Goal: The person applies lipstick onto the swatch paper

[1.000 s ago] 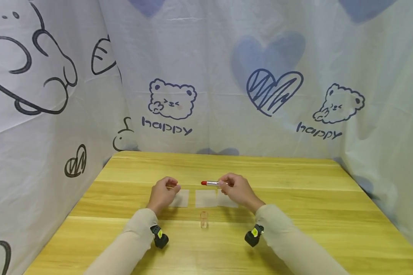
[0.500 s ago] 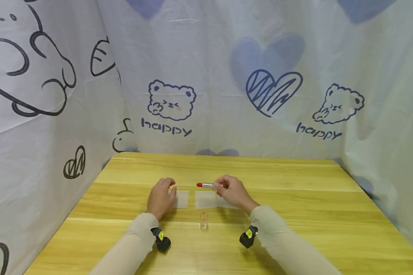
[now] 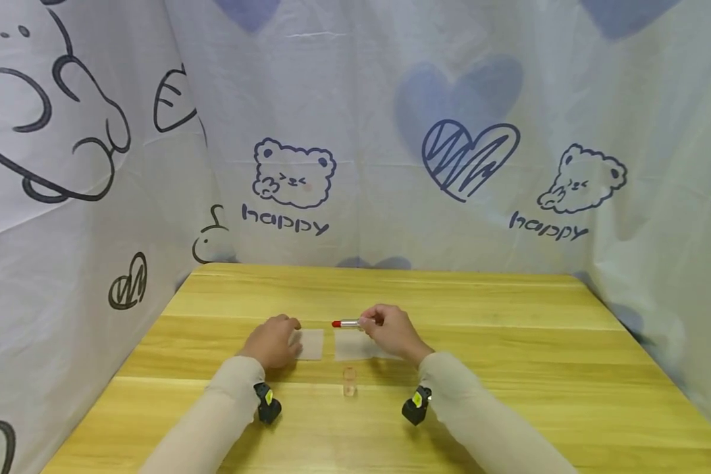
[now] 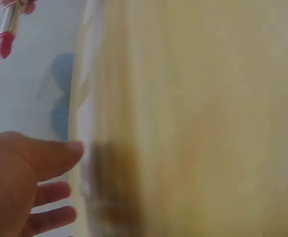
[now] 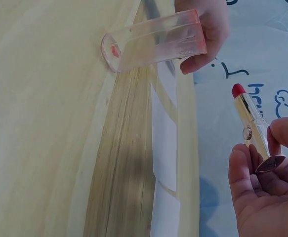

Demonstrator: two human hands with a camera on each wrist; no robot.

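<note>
In the head view, my right hand (image 3: 391, 330) pinches an uncapped lipstick (image 3: 348, 323) near its base. Its red tip points left, above the middle white paper piece (image 3: 351, 345). The right wrist view shows the lipstick (image 5: 252, 123) clear of the table, with its gold and silver tube between thumb and fingers. My left hand (image 3: 270, 343) hovers at the left paper piece (image 3: 311, 344), partly covering it. Its fingers are loosely bent with nothing between them; whether they touch the paper I cannot tell. A clear pinkish lipstick cap (image 5: 153, 42) stands on the table nearer me.
A third paper piece (image 5: 166, 212) lies on the right, mostly hidden by my right hand in the head view. The wooden table (image 3: 509, 368) ends at white cloth walls (image 3: 367, 217) with printed drawings on the back and sides.
My right hand has carried the lipstick left and slightly toward me. My left hand has shifted slightly left and lower. Cap and papers stay where they were.
</note>
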